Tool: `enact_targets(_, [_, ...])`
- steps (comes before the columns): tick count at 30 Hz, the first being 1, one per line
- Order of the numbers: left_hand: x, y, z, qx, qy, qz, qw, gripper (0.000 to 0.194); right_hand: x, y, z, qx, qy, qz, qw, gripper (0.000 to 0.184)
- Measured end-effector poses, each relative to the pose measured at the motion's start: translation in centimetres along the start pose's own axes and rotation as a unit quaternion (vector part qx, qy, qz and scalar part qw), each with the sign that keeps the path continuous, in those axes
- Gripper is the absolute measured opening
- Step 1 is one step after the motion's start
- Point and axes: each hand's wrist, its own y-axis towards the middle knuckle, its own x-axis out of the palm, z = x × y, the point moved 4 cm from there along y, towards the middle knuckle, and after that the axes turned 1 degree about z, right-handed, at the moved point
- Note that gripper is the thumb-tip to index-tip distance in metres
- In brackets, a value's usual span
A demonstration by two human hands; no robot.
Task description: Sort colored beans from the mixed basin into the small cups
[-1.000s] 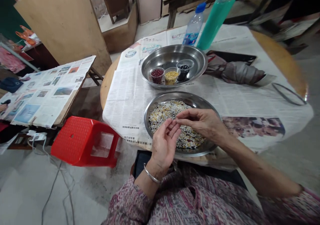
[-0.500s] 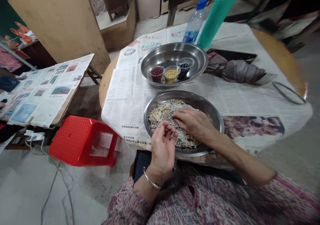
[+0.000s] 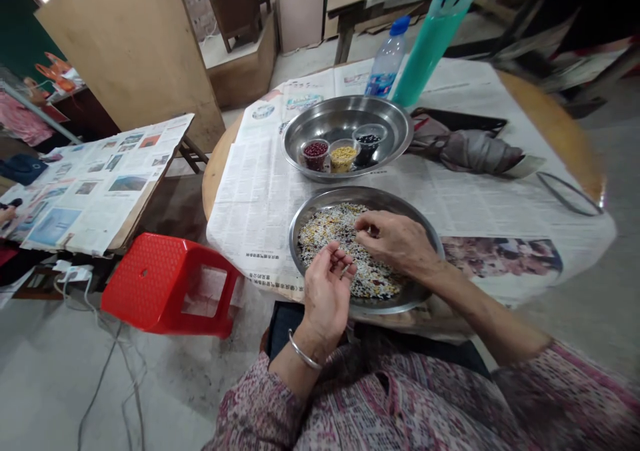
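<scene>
A steel basin [image 3: 433, 241] close to my body holds a mix of white grains with yellow, dark red and black beans [image 3: 327, 227]. Over the right part of the mix is my right hand [image 3: 397, 241], thumb and forefinger pinched together; whatever is between them is too small to make out. My left hand [image 3: 327, 291], a silver bangle at its wrist, is cupped palm up at the basin's near rim. Its fingers curl inward and hide what lies in the palm. Behind stands a second steel basin [image 3: 295, 127] with clear cups of red beans [image 3: 315, 151], yellow beans [image 3: 343, 156] and black beans [image 3: 369, 139].
Newspaper [image 3: 250, 197] covers the round table. At the back are a blue-capped plastic bottle [image 3: 387, 61] and a tall teal bottle [image 3: 433, 37]. A folded grey umbrella [image 3: 475, 147] lies right. To the left are a red stool [image 3: 150, 284] and another newspaper-covered table [image 3: 105, 177].
My right hand has lifted slightly off the mix and shifted right, its fingers drawn into a pinch. The left hand stays cupped in about the same place. The view has tilted a little.
</scene>
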Motion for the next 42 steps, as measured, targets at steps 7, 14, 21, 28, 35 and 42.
enact_targets(7, [0.5, 0.0, -0.1, -0.018, 0.023, -0.016, 0.999, 0.015, -1.7, -0.9, -1.8, 0.060, 0.245, -0.069, 0.965, 0.019])
enact_targets(14, [0.5, -0.1, 0.1, -0.067, 0.009, -0.050, 0.996, 0.032, -0.4, 1.1, -1.8, 0.016, 0.226, -0.054, 0.973, 0.024])
enact_targets(21, [0.5, -0.7, 0.5, -0.089, 0.018, -0.108, 0.990, 0.052, 4.5, 3.1, -4.0, -0.308, 0.101, -0.188, 0.927, 0.023])
enact_targets(28, [0.4, -0.7, 0.5, -0.097, 0.009, -0.097, 0.991, 0.053, 3.7, 2.6, -2.0, -0.300, 0.004, -0.144, 0.943, 0.023])
enact_targets(35, [0.2, -0.5, 0.4, -0.094, -0.009, -0.118, 0.988, 0.048, 0.2, -1.6, 1.5, -0.245, -0.010, -0.082, 0.966, 0.026])
enact_targets(42, [0.2, -0.2, 0.3, -0.085, -0.002, -0.116, 0.990, 0.047, 0.4, -6.3, -1.4, -0.259, 0.071, -0.156, 0.950, 0.022])
